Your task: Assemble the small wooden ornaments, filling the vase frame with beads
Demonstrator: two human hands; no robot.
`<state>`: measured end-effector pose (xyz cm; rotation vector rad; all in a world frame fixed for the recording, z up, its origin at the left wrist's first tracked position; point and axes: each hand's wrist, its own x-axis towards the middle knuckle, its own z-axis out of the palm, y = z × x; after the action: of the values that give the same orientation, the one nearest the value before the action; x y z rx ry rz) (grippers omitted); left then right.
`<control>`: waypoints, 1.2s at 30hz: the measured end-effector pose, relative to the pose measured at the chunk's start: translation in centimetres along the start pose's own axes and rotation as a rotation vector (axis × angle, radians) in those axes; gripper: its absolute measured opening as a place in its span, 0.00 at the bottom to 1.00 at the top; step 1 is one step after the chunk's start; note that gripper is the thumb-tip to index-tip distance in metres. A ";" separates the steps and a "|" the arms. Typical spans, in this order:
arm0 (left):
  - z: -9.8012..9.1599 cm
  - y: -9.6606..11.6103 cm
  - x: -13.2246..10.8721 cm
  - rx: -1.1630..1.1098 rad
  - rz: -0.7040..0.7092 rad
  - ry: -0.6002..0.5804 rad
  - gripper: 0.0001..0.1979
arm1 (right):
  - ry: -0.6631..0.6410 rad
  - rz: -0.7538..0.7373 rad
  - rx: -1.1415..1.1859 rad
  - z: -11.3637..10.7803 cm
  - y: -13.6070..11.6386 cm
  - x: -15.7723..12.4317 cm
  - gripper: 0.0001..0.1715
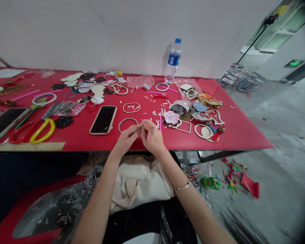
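My left hand (127, 138) and my right hand (152, 136) meet over the front edge of the red table (117, 144). Their fingertips pinch together around something small that I cannot make out. Just behind my left hand lies a round ring (120, 124), partly covered by it. A phone (103, 119) with a dark screen rests to the left. Past my fingers is a pale scalloped frame (131, 107). Close to my right hand stand out a pink stick (160, 122) and a pink flower-shaped fabric piece (171, 117), among scattered white scraps.
A water bottle (173, 62) stands at the back against the wall. Yellow-handled scissors (42, 131) and another phone (7, 123) lie on the left. Wooden frames and tassels (215, 135) crowd the right. A cream bag (139, 183) sits on my lap; a person's dark-clothed leg (35, 179) is at left.
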<state>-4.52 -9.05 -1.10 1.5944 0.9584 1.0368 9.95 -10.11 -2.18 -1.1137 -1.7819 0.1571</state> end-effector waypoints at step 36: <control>0.1 1.0 -0.4 -0.006 -0.021 0.015 0.24 | -0.064 0.094 0.274 0.0 0.7 0.1 0.20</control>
<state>-4.47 -9.68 -0.17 1.5708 0.9793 1.0373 10.41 -9.58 -2.49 -1.0022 -1.7038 0.4836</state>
